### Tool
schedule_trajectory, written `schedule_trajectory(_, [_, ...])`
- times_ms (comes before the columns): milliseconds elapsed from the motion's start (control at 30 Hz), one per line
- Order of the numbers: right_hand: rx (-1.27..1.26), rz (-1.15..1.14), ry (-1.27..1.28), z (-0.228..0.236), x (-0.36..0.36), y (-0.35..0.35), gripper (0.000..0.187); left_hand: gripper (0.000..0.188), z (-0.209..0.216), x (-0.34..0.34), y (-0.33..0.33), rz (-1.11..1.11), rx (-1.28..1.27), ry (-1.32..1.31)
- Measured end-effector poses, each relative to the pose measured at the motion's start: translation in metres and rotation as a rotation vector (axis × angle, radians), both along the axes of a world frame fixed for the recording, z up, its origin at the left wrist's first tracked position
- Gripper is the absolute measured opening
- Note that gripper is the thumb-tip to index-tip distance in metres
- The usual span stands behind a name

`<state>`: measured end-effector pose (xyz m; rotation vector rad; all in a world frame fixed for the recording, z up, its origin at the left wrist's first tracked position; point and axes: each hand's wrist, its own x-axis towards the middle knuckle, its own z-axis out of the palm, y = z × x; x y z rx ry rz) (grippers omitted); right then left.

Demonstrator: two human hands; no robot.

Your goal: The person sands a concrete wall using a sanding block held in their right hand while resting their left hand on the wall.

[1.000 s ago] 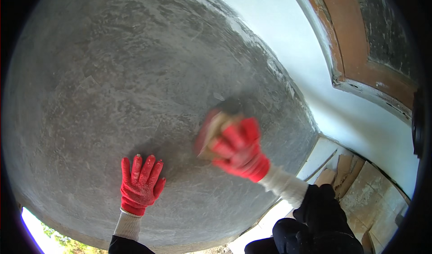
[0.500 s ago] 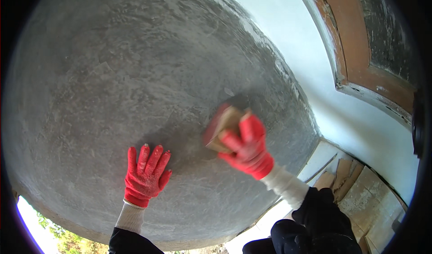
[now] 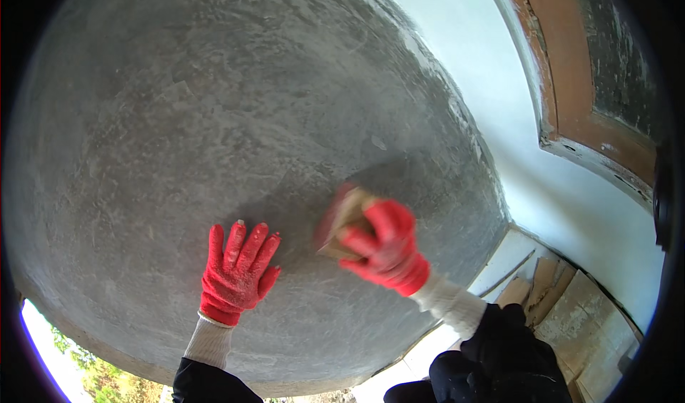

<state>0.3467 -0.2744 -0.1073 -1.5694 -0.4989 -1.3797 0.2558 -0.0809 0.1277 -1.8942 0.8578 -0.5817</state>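
Observation:
My right hand (image 3: 389, 246), in a red-coated glove, grips a tan sanding block (image 3: 349, 217) with a reddish face turned toward the grey wall (image 3: 214, 132). Motion blurs the block, and part of it is hidden under my fingers. To the left, my left hand (image 3: 239, 271), in a matching glove dusted with pale powder, lies flat on the same wall with its fingers spread. It holds nothing. The wall's surface is mottled and streaked, and the fisheye bends it round.
A white wall (image 3: 492, 96) meets the grey one at the right, along a rough, patchy edge. A brown frame (image 3: 571, 60) with a dark panel is set in it. Cardboard pieces (image 3: 578, 310) lie at the lower right. Greenery (image 3: 107, 378) shows past the wall's lower-left edge.
The sanding block and my right hand have moved a little downward and left across the wall. My left hand stays flat, and the whole view has shifted slightly.

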Motion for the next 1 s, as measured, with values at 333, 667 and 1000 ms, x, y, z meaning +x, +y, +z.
schedule_trajectory(333, [0.353, -0.102, 0.3, -0.019, 0.015, 0.003, 0.083, 0.067, -0.002, 0.0, 0.0, 0.018, -0.017, -0.034])
schedule_trajectory(667, [0.408, -0.128, 0.402, -0.06, 0.045, -0.029, 0.086, 0.069, -0.002, 0.003, -0.007, 0.021, -0.024, -0.067])
schedule_trajectory(1000, [-0.019, 0.102, 0.026, -0.036, -0.051, 0.068, 0.09, 0.067, -0.001, 0.004, -0.009, 0.08, -0.053, -0.041])
